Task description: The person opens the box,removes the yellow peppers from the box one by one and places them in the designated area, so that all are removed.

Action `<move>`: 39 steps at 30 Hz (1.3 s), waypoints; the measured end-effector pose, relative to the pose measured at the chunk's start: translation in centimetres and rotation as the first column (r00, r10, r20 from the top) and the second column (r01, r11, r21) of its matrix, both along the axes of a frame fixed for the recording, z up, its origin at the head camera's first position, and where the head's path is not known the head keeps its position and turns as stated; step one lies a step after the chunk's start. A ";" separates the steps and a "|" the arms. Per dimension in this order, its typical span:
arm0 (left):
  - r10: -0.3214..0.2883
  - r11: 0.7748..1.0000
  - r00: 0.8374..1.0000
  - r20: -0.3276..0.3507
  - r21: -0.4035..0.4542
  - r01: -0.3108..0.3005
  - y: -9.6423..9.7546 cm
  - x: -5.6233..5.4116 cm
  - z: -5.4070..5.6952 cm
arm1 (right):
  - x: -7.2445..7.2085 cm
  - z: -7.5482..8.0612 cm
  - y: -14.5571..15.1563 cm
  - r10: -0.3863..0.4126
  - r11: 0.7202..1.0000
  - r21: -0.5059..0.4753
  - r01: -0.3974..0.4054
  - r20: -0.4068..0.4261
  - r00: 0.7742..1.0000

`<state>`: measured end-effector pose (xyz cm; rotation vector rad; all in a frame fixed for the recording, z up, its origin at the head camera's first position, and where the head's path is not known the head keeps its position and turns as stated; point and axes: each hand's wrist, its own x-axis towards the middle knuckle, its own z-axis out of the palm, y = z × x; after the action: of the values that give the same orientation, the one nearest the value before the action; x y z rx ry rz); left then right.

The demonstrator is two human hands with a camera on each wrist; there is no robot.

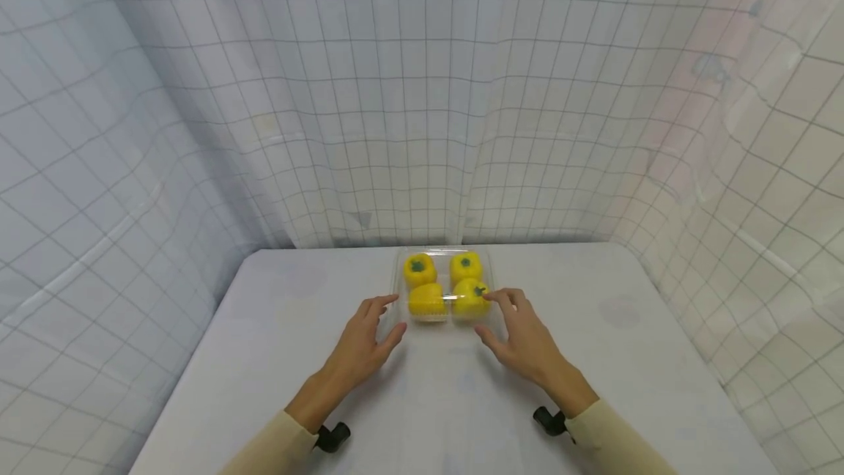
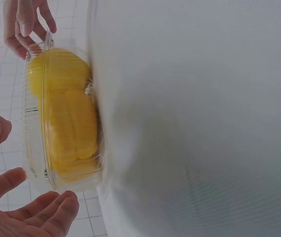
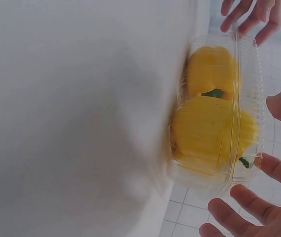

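A clear plastic clamshell box (image 1: pixel 435 250) sits at the far side of the table, holding several yellow bell peppers (image 1: pixel 427 301) with green stems. Its ribbed lid covers the peppers in both wrist views. My left hand (image 1: pixel 361 341) is at the box's left side, fingers spread and thumb apart; in the left wrist view its fingertips (image 2: pixel 69 197) come right at the rim. On the opposite side is my right hand (image 1: pixel 527 343), also spread, with its index fingertip (image 3: pixel 263 162) overlapping the lid edge in the right wrist view. Neither hand curls round the box.
The white table (image 1: pixel 303 299) reaches out on both sides of the box. A white curtain with a grid pattern (image 1: pixel 422 108) hangs behind it and along both sides. Dark wrist camera mounts (image 1: pixel 332 437) sit below each sleeve cuff.
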<state>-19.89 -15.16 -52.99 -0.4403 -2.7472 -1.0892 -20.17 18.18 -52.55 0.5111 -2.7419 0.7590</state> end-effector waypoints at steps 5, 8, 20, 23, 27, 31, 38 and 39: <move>0.010 1.000 1.000 -0.003 0.012 -0.010 0.1 0.5 0.1 | 0.6 -0.1 0.2 0.005 1.000 0.006 -0.005 -0.040 0.999; 0.015 1.000 1.000 0.019 0.014 -0.015 0.1 0.9 0.2 | 0.9 -0.2 0.4 0.011 1.000 0.011 -0.010 -0.064 0.998; 0.001 0.999 1.000 -0.001 0.037 -0.001 0.5 2.2 0.5 | 2.0 0.0 1.0 0.017 1.000 0.024 -0.015 -0.111 0.994; -0.012 0.999 1.000 0.007 0.046 0.012 0.7 2.7 0.4 | 2.6 -0.2 1.2 0.013 0.999 0.033 -0.009 -0.115 0.993; -0.027 0.998 0.999 0.021 0.059 0.026 0.8 3.3 0.2 | 3.3 -0.4 1.4 0.006 0.999 0.048 0.000 -0.121 0.993; -0.020 0.998 0.999 0.027 0.063 0.019 0.9 3.6 0.3 | 3.7 -0.4 1.4 -0.001 0.998 0.054 0.008 -0.127 0.992; -0.005 0.997 0.999 0.045 0.071 0.002 1.2 4.1 0.2 | 4.2 -0.4 1.6 -0.008 0.998 0.054 0.015 -0.134 0.991; -0.004 0.997 0.999 0.041 0.071 0.001 1.2 4.2 0.2 | 4.3 -0.4 1.7 -0.008 0.998 0.055 0.016 -0.140 0.990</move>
<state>-15.73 -13.95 -52.80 -0.4160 -2.7336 -1.2057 -15.85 19.88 -53.00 0.5380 -2.6400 0.6207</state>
